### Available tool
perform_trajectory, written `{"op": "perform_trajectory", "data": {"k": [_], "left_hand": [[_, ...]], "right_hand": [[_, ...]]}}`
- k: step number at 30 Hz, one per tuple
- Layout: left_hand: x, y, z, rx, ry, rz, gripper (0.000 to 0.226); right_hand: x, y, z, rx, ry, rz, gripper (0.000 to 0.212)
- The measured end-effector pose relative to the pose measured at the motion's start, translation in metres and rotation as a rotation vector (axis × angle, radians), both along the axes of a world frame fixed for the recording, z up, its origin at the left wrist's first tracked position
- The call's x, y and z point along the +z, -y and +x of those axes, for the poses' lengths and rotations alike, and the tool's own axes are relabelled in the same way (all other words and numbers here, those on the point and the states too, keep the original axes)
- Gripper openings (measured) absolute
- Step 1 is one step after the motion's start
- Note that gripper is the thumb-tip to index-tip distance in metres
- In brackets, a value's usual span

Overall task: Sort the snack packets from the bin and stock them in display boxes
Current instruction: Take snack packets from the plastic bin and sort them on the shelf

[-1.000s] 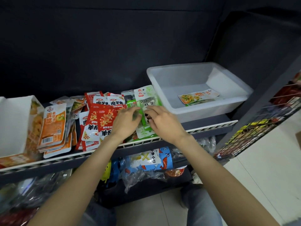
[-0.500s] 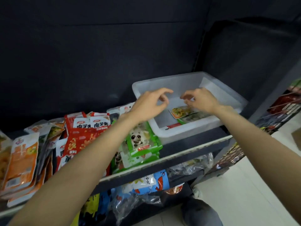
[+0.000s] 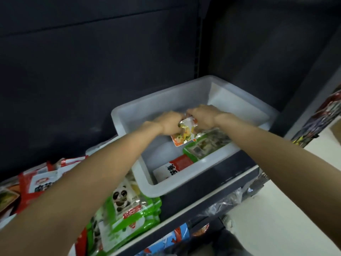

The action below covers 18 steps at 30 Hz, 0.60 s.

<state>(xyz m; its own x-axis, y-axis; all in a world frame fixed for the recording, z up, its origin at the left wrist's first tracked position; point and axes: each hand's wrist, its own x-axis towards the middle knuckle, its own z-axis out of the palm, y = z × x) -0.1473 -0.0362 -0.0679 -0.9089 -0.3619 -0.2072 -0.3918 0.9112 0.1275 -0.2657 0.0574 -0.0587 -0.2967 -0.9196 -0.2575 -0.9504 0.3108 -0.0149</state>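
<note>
Picking stage: inside the translucent bin point(image 3: 129, 117) at 1 o'clock, the left hand point(image 3: 167, 122) and right hand point(image 3: 203, 117) both pinch one orange-edged snack packet point(image 3: 182, 134), which lies over a green packet point(image 3: 204, 145). A red-and-white packet point(image 3: 173, 168) remains below. Judged next: lift it clear toward the sorted stacks, green panda packets point(image 3: 129, 209), at 7 o'clock.

Translucent plastic bin point(image 3: 129, 115), glossy packets point(image 3: 132, 209)

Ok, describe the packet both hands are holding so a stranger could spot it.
Find the white bin on the dark shelf. Inside it, the left hand and right hand pinch the orange packet. It alone is lifted; the green packet and red-white packet lie flat.
</note>
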Motion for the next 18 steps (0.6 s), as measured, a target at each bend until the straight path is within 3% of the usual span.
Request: {"op": "perform_trajectory", "data": {"k": [3,10,18], "left_hand": [[0.016,0.003,0.012,0.042,-0.117,0.01,0.03],[0.07,-0.012,0.098,0.347,-0.642,0.301,0.023],[0.083,-0.073,0.22,0.583,-1.012,0.689,0.041]], "right_hand": [[0.013,-0.008,0.005,-0.095,0.039,-0.253,0.044],[0.06,-0.056,0.06,-0.185,0.498,-0.928,0.066],[0.067,-0.078,0.2,-0.016,0.68,-0.869,0.042]]}}
